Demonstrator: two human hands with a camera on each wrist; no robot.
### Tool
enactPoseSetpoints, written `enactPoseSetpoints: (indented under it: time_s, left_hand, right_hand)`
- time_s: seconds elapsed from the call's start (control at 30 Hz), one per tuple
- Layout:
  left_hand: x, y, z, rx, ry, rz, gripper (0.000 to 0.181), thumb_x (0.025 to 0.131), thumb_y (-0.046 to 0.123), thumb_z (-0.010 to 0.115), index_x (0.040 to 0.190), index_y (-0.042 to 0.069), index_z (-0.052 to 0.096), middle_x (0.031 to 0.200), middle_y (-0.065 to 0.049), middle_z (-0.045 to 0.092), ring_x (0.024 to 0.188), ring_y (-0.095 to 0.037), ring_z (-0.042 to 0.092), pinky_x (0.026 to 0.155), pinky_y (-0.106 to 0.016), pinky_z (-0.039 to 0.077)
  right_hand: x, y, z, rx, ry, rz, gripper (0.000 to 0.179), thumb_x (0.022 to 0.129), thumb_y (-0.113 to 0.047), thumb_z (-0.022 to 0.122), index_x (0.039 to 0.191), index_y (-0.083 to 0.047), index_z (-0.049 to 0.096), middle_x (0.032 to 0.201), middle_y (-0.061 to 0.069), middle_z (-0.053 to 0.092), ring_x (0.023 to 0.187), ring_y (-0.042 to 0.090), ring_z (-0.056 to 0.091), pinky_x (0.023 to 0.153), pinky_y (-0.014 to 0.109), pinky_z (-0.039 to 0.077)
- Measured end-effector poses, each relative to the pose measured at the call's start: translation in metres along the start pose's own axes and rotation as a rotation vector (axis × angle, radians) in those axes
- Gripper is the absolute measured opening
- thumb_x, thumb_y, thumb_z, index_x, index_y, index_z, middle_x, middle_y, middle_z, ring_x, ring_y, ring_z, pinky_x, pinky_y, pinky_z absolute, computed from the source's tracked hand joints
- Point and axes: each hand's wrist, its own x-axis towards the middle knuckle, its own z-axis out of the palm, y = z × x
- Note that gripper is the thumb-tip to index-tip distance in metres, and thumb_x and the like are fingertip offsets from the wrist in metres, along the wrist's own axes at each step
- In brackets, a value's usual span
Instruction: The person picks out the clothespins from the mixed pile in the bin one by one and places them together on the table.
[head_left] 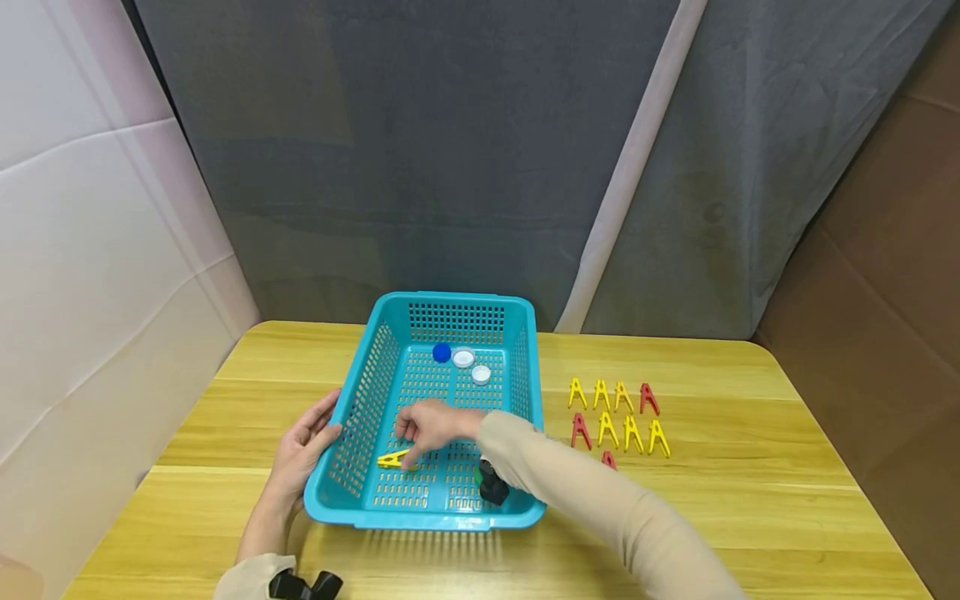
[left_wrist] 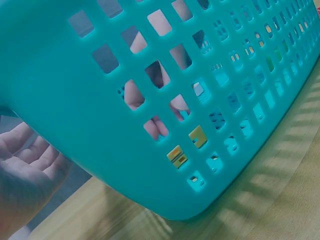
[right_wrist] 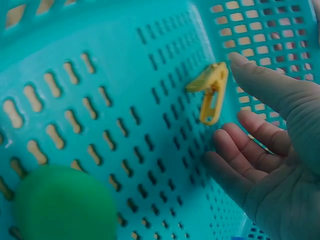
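Observation:
A yellow clothespin [head_left: 392,460] lies on the floor of the blue plastic basket [head_left: 423,523], close to its left wall. Over it is my right hand [head_left: 433,423], fingers loosely bent and apart. In the right wrist view the thumb tip is right at one end of the clothespin [right_wrist: 212,95], and nothing is between thumb and fingers. My left hand [head_left: 300,454] holds the basket by its left rim. From the left wrist view, the fingers of that hand [left_wrist: 32,170] go partly out of sight behind the rim.
Inside the basket's far part are a blue cap [head_left: 442,352] and two white caps, one nearer [head_left: 482,375]. A green round thing [right_wrist: 65,205] is beside the right wrist. Right of the basket, yellow clothespins [head_left: 607,430] and red clothespins [head_left: 581,431] lie in rows on the wooden table [head_left: 750,467].

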Motion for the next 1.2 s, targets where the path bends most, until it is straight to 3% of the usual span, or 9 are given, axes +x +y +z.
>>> enactPoseSetpoints:
  time_s: [0.3, 0.6, 0.93, 1.2]
  left_hand:
    - [0.000, -0.001, 0.000, -0.005, 0.004, -0.002, 0.049, 0.094, -0.002, 0.050, 0.140, -0.009, 0.034, 0.116, 0.019, 0.058, 0.106, 0.004, 0.053, 0.083, -0.014, 0.048]
    - [0.000, -0.002, -0.001, -0.006, 0.003, -0.005, 0.048, 0.094, -0.002, 0.050, 0.140, -0.005, 0.036, 0.116, 0.020, 0.058, 0.106, 0.004, 0.053, 0.083, -0.014, 0.047]
    - [0.000, -0.002, -0.001, 0.002, 0.002, -0.008, 0.048, 0.094, -0.001, 0.050, 0.140, -0.006, 0.035, 0.116, 0.020, 0.057, 0.106, 0.004, 0.053, 0.084, -0.013, 0.047]
    - [0.000, -0.001, -0.001, -0.026, 0.004, -0.012, 0.047, 0.094, -0.002, 0.050, 0.139, -0.004, 0.038, 0.116, 0.019, 0.058, 0.106, 0.004, 0.054, 0.083, -0.015, 0.048]
  right_hand:
    - [0.002, 0.002, 0.009, -0.072, -0.037, 0.014, 0.040, 0.067, -0.014, 0.085, 0.099, -0.005, 0.063, 0.084, -0.003, 0.058, 0.074, 0.002, 0.049, 0.066, 0.011, 0.043]
    - [0.002, 0.000, 0.012, -0.174, -0.020, -0.021, 0.030, 0.068, -0.011, 0.084, 0.088, -0.007, 0.062, 0.075, -0.008, 0.053, 0.068, 0.002, 0.048, 0.060, 0.009, 0.040]
    - [0.001, 0.002, 0.009, -0.164, -0.014, -0.026, 0.022, 0.071, -0.006, 0.081, 0.086, -0.005, 0.064, 0.075, -0.006, 0.054, 0.068, 0.003, 0.049, 0.060, 0.010, 0.041]
    - [-0.001, -0.003, -0.004, -0.090, 0.062, -0.035, 0.020, 0.071, -0.003, 0.080, 0.085, -0.002, 0.065, 0.074, 0.000, 0.060, 0.065, 0.003, 0.049, 0.059, 0.010, 0.043]
